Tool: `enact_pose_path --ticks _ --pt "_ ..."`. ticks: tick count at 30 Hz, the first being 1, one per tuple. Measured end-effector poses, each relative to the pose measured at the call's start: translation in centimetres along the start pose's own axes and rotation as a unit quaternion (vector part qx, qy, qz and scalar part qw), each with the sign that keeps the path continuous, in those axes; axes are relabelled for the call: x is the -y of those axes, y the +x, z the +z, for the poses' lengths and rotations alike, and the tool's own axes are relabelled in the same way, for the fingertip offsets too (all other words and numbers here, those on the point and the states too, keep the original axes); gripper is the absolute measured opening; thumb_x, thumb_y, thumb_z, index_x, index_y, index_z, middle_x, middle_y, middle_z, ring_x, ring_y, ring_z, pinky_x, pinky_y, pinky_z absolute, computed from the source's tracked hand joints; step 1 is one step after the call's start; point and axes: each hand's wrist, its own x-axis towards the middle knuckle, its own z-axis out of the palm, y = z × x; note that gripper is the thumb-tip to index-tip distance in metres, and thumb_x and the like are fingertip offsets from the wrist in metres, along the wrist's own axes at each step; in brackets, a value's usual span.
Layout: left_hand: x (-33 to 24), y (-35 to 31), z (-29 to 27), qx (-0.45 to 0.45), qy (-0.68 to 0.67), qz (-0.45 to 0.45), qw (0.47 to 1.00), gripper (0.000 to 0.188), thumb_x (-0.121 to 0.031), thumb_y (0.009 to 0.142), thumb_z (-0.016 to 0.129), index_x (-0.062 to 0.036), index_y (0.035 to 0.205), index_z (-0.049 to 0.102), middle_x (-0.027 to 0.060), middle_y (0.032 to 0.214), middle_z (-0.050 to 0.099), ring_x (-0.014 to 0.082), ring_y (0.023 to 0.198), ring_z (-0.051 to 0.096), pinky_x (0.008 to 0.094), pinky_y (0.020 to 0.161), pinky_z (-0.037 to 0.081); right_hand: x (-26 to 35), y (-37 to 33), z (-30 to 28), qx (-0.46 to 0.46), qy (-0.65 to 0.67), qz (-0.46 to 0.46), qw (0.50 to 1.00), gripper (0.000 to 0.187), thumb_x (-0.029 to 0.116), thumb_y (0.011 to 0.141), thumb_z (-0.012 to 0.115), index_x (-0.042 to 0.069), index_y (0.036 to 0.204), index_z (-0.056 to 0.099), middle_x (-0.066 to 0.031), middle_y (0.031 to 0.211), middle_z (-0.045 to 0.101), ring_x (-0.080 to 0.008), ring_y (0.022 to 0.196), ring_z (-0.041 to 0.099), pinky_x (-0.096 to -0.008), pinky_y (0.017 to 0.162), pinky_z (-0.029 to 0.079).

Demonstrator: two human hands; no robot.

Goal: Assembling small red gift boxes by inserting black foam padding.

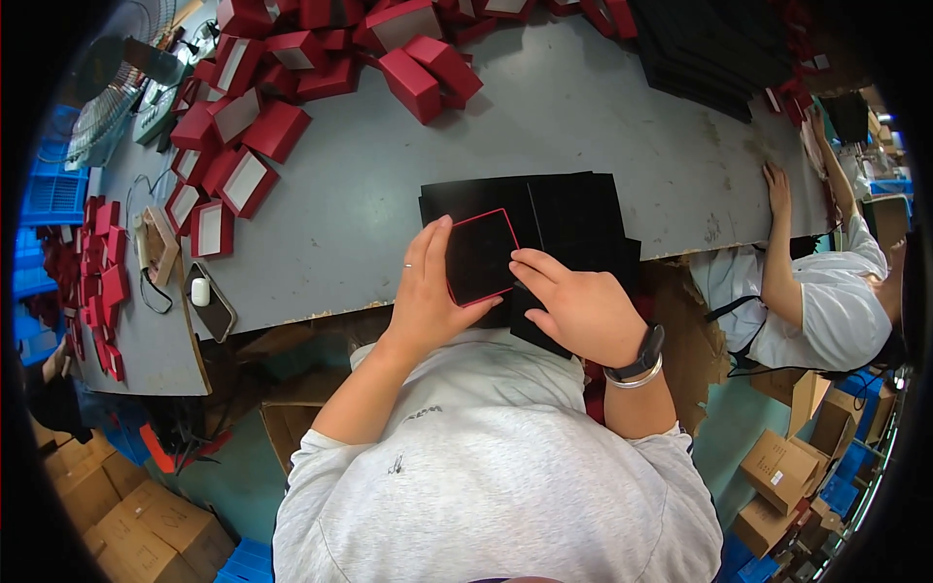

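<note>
A shallow red box (484, 257) with a black face and thin red edges is tilted above the table's near edge. My left hand (424, 282) is closed around its left side, thumb along the bottom edge and fingers at the upper left. At the box's right edge, the fingertips of my right hand (583, 309) touch the rim. The thumb of that hand is spread away from the fingers, with nothing between them. Under and behind the box lie black sheets (575, 206), overlapping at the table edge; my hands partly cover them.
Many red boxes (277, 130) with pale insides are heaped at the far left of the grey table (369, 165). A tall black stack (714, 49) stands far right. A phone with a white earbud case (200, 291) lies left. Another person's arm (779, 233) rests on the right.
</note>
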Motion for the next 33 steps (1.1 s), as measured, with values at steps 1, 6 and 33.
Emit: enact_pose_path --ticks 1,6,33 --pt "0.1 0.0 0.1 -0.010 0.006 0.005 1.000 0.113 -0.030 0.065 0.091 -0.0012 0.152 0.025 0.0222 0.149 0.036 0.0410 0.133 0.042 0.0467 0.108 0.041 0.0 0.0 0.4 0.001 0.000 -0.001 1.000 0.056 0.020 0.079 0.076 0.007 0.131 0.058 -0.0024 0.138 0.055 -0.0189 0.072 0.067 -0.0322 0.063 0.055" --pt "0.3 0.2 -0.1 -0.003 -0.003 0.001 1.000 0.115 -0.032 0.064 0.091 -0.0009 0.152 0.025 0.0224 0.148 0.038 0.0407 0.134 0.042 0.0477 0.109 0.040 -0.4 0.5 2.1 -0.078 -0.015 -0.077 0.994 0.038 0.014 0.080 0.071 0.004 0.116 0.064 -0.0034 0.110 0.062 -0.0188 0.066 0.065 -0.0321 0.058 0.053" --pt "3.8 3.1 -1.4 -0.135 -0.186 0.200 0.952 0.113 -0.044 0.069 0.089 -0.0074 0.155 0.024 0.0211 0.151 0.037 0.0375 0.141 0.038 0.0501 0.113 0.034 0.6 0.6 -1.4 -0.186 -0.032 -0.103 0.977 0.022 0.014 0.076 0.064 0.009 0.097 0.064 -0.0022 0.099 0.064 -0.0128 0.068 0.062 -0.0294 0.055 0.047"
